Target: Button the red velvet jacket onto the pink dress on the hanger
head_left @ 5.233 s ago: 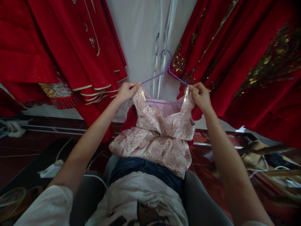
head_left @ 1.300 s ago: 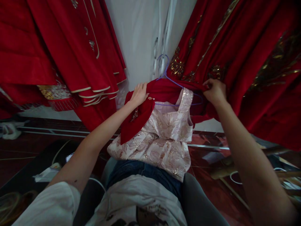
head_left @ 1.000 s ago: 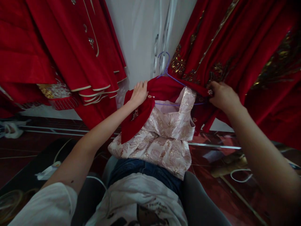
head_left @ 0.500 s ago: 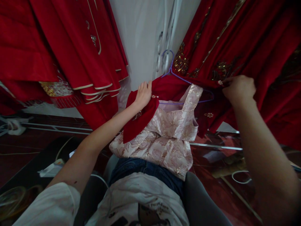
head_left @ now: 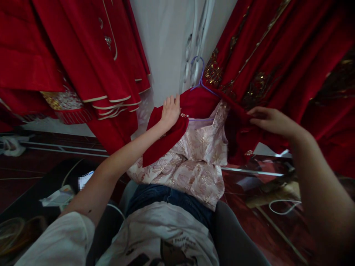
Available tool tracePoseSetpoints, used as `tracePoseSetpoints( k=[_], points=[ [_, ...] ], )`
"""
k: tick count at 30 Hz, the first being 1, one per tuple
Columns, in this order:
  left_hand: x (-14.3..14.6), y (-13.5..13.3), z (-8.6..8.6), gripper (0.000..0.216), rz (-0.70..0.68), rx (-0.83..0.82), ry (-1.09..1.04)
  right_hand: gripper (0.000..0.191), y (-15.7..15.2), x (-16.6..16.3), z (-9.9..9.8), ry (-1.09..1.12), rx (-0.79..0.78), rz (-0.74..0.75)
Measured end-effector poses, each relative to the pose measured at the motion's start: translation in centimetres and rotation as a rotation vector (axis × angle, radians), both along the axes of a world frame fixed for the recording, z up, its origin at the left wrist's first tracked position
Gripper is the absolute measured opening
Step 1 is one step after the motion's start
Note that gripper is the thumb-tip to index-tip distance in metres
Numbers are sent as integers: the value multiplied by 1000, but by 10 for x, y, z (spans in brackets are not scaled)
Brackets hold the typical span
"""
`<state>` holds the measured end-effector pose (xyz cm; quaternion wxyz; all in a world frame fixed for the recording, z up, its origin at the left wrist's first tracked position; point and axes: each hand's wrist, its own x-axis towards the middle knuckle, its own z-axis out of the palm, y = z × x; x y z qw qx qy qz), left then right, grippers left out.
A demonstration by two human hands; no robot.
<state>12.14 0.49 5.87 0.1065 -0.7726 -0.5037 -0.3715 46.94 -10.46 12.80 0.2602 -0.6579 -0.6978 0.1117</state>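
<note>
A pale pink and gold brocade dress (head_left: pixel 194 159) hangs on a purple wire hanger (head_left: pixel 200 75) and drapes onto my lap. A small red velvet jacket (head_left: pixel 169 135) lies over the hanger's shoulders on top of the dress. My left hand (head_left: pixel 169 111) rests on the jacket's left shoulder, fingers curled over the cloth. My right hand (head_left: pixel 270 120) is at the jacket's right side (head_left: pixel 244 136), fingers pressed together on the red fabric there. The hanger's right end is hidden under the jacket.
Red garments with cream trim (head_left: pixel 91 62) hang at left, and red gold-embroidered robes (head_left: pixel 277 55) hang at right. White ribbons (head_left: pixel 194 40) dangle on the white wall. Cables (head_left: pixel 280 207) and papers (head_left: pixel 55 197) lie on the dark red floor.
Five seconds ago both hands held the dress straps with no jacket on it. Since then the red jacket went over the hanger. My right hand has dropped lower along the jacket's right side.
</note>
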Motion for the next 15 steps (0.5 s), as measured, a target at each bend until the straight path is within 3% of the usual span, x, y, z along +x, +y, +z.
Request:
tracePoseSetpoints(
  k=[2, 5, 11, 15],
  points=[
    [2, -5, 1, 57, -2, -11, -11, 18, -1, -15, -16, 69, -127, 109],
    [2, -11, 2, 61, -13, -17, -37, 13, 8, -53, -44, 83, -141, 228],
    [-5, -7, 1, 67, -60, 62, -160, 4, 21, -140, -82, 119, -50, 411],
    [-10, 0, -3, 68, -80, 57, -184, 13, 21, -154, -99, 283, 73, 368]
  ],
)
